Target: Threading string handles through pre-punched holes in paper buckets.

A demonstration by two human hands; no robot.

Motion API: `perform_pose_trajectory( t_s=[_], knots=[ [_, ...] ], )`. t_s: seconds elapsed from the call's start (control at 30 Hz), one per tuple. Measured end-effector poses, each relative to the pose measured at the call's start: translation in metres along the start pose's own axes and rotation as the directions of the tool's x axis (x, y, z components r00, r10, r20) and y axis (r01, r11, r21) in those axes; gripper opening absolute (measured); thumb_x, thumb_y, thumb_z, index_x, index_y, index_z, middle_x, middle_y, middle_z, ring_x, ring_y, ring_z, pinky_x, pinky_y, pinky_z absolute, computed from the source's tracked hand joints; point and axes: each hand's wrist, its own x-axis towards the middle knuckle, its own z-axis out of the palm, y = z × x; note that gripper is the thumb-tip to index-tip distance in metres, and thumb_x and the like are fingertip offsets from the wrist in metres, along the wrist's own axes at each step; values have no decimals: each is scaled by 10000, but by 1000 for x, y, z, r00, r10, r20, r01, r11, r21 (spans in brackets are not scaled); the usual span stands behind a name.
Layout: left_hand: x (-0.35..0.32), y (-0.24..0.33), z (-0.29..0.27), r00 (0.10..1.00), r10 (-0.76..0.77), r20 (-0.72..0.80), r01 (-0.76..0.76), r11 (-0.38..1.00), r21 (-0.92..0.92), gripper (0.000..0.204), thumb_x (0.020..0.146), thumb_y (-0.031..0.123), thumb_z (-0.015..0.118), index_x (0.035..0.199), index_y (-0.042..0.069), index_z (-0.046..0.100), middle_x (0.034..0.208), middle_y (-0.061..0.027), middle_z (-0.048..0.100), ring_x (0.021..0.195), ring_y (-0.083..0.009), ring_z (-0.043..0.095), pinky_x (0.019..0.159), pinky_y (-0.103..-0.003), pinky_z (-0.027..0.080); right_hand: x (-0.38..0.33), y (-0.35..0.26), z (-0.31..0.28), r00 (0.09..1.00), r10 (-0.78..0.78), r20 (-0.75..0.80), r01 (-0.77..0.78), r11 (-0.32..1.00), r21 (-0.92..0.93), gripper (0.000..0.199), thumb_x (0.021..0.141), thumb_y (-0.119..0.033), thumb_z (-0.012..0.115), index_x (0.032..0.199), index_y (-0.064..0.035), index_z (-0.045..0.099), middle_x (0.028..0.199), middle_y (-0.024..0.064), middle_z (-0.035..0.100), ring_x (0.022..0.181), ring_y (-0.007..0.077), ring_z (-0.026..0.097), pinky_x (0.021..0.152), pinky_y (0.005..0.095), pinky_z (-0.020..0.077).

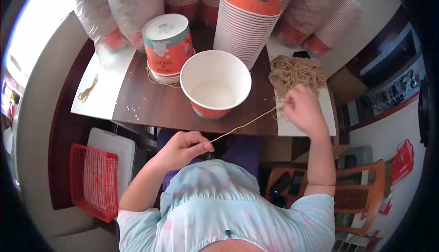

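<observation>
A thin beige twine strand (244, 125) runs slantwise between my two hands. My left hand (185, 149), just off the table's near edge, is closed and pinches the strand's lower end. My right hand (305, 108) is closed on the strand's other end, beside a tangled heap of twine (292, 73) at the right of the table. An upright white-lined paper bucket (216, 83) with an orange outside stands between and beyond my hands. To its left, an upside-down orange and teal bucket (168, 51) has twine lying around its base.
A tall stack of nested paper buckets (244, 35) rises behind the upright one. Several plastic-wrapped stacks (132, 5) line the back. A small twine bundle (88, 89) lies on the white left panel. Below stand a red basket (93, 179) and a wooden chair (375, 197).
</observation>
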Motion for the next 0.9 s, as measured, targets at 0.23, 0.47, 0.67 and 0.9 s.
perform_pose_trajectory(
  t_s=[0.23, 0.47, 0.67, 0.9],
  knots=[
    [20, 7, 20, 994, -37, 100, 56, 978, -202, 175, 888, 156, 600, 857, 1, 674, 715, 26, 602, 640, -35, 482, 569, -208, 391, -30, -84, 51, 788, -604, -119, 398, 351, 848, 561, 774, -82, 702, 1265, 22, 449, 1158, 119, 555, 1063, 189, 562, 911, 304, 446],
    [15, -4, 12, 964, -236, 126, 266, 891, -369, 255, 919, 234, 559, 829, 23, 670, 651, 41, 538, 572, -37, 418, 522, -204, 336, -25, -82, 86, 894, -432, -119, 333, 462, 822, 125, 813, -41, 654, 935, -13, 648, 757, 59, 606, 662, 130, 590, 588, 254, 461],
    [12, -16, 14, 952, -273, 141, 307, 829, -468, 244, 926, 228, 548, 907, 27, 685, 691, 17, 583, 599, -42, 460, 549, -190, 373, -28, -84, 84, 902, -400, -161, 376, 547, 747, 39, 810, -30, 652, 845, -12, 650, 751, 53, 573, 640, 121, 550, 557, 244, 432],
    [11, -4, 21, 969, -246, 10, 236, 916, -324, 164, 891, 155, 597, 853, 13, 669, 718, 16, 603, 657, -33, 515, 564, -185, 405, -27, -79, 99, 856, -415, -308, 492, 474, 730, 43, 843, -14, 608, 884, -11, 595, 766, 20, 558, 657, 74, 528, 542, 215, 417]
  ],
)
